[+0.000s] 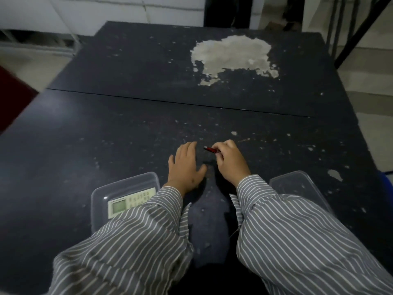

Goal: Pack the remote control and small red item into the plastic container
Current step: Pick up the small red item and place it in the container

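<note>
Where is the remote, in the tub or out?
In: the remote lies inside the clear container at the left, partly hidden under the striped sleeve.

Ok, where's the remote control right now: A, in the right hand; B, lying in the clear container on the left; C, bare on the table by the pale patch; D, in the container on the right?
B: the remote control lies inside the left clear container, partly under the striped sleeve.

We see the remote control (131,201) in the plastic container (125,184) at left, the lid (297,186) at right, both on the desk (127,128).
</note>
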